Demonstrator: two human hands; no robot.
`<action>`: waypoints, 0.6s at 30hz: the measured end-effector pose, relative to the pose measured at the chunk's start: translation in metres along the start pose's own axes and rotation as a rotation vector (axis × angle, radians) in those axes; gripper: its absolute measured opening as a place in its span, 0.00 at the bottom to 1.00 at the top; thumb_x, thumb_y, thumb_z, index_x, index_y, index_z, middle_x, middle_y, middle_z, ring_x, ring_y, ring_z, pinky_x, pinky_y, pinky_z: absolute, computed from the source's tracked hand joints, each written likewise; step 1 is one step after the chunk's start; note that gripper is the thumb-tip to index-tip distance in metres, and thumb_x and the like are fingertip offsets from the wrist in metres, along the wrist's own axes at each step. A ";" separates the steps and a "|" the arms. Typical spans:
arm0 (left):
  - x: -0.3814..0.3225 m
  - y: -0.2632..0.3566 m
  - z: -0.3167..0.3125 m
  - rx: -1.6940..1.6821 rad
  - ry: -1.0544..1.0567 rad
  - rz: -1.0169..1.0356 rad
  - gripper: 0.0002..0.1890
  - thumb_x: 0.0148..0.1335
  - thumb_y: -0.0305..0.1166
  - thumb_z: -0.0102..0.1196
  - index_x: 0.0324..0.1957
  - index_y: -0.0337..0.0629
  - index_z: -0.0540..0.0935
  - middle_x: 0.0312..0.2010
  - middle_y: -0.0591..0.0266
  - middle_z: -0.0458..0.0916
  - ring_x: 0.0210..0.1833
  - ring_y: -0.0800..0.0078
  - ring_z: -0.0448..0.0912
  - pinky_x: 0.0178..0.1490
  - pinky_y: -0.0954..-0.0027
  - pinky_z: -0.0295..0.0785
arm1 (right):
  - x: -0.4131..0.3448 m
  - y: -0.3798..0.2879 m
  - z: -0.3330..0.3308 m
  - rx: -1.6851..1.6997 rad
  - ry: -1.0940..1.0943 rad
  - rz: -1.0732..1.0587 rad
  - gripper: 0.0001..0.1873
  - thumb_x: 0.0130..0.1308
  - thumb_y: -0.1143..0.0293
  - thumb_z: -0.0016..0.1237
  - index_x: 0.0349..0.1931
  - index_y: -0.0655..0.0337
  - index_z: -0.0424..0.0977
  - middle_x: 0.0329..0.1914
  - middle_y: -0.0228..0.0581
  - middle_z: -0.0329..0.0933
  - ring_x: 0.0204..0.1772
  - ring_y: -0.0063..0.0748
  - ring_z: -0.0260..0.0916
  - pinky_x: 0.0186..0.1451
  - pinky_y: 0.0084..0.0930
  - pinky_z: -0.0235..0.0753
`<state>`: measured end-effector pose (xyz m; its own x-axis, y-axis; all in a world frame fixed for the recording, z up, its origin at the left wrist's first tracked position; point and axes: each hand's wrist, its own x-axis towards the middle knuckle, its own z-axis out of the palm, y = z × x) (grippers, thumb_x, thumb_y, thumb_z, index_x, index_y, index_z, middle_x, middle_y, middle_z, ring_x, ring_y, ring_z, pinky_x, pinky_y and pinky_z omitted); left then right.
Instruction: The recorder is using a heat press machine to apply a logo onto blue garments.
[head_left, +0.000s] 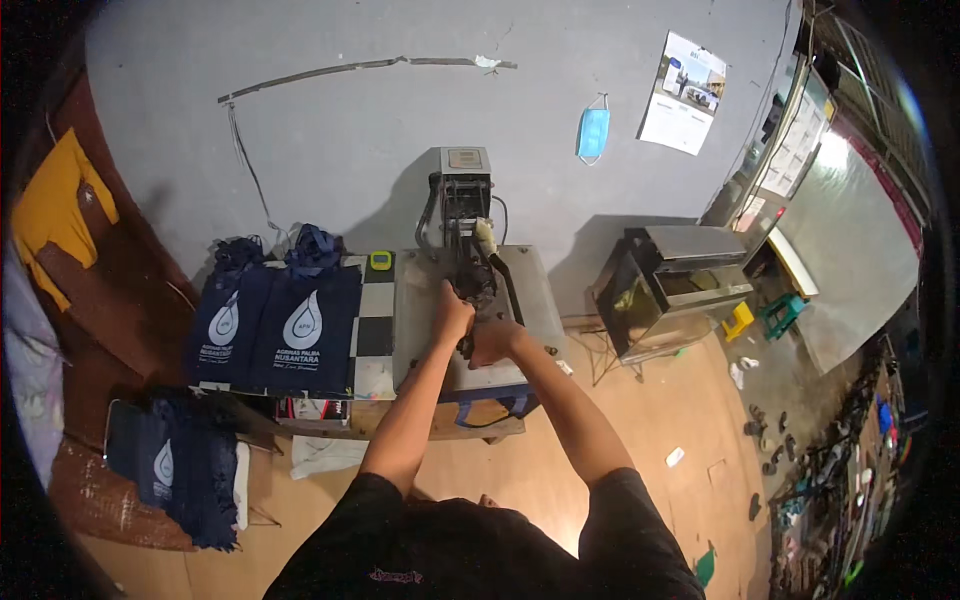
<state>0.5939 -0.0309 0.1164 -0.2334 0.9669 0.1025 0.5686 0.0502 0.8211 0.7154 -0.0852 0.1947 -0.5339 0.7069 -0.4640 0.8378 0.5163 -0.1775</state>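
A heat press (466, 195) stands against the wall at the table's back, its control box on top. Its broad grey upper plate (427, 330) lies flat in front of me. My left hand (454, 313) is closed around the dark press handle (466, 346) above the plate. Just nearer and to the right, my right hand (495, 341) also grips the handle, mostly hiding it. A navy fabric edge and strap (491, 411) hang out below the front of the plate; anything between the plates is hidden.
Left of the press lie navy tote bags (304, 330) with white drop prints and a yellow-green timer (382, 260). More navy bags (176, 465) are heaped on a low stand. At right is a glass tank (660, 292) on a metal stand; stools (781, 315) are beyond.
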 end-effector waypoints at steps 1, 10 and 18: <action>-0.002 0.001 0.004 -0.044 -0.043 -0.009 0.38 0.55 0.25 0.54 0.68 0.32 0.55 0.46 0.37 0.79 0.39 0.48 0.81 0.38 0.56 0.75 | 0.000 0.009 0.005 0.013 -0.030 -0.016 0.14 0.48 0.61 0.49 0.28 0.62 0.78 0.33 0.46 0.80 0.37 0.47 0.76 0.43 0.45 0.74; -0.005 0.002 0.010 -0.099 0.017 0.005 0.36 0.54 0.23 0.59 0.66 0.35 0.63 0.48 0.39 0.79 0.39 0.55 0.82 0.36 0.59 0.76 | -0.033 0.017 0.003 0.121 0.148 -0.082 0.16 0.41 0.63 0.49 0.28 0.62 0.82 0.32 0.53 0.81 0.39 0.47 0.80 0.43 0.42 0.77; -0.036 0.045 0.012 0.169 0.044 -0.075 0.35 0.53 0.29 0.64 0.64 0.36 0.67 0.50 0.40 0.78 0.51 0.51 0.77 0.49 0.54 0.72 | -0.066 0.024 -0.011 0.075 -0.041 -0.008 0.25 0.54 0.55 0.56 0.48 0.62 0.78 0.51 0.43 0.78 0.50 0.44 0.78 0.50 0.44 0.77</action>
<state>0.6374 -0.0601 0.1433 -0.3126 0.9472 0.0718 0.6719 0.1671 0.7215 0.7694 -0.1142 0.2304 -0.5370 0.6815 -0.4972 0.8404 0.4835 -0.2450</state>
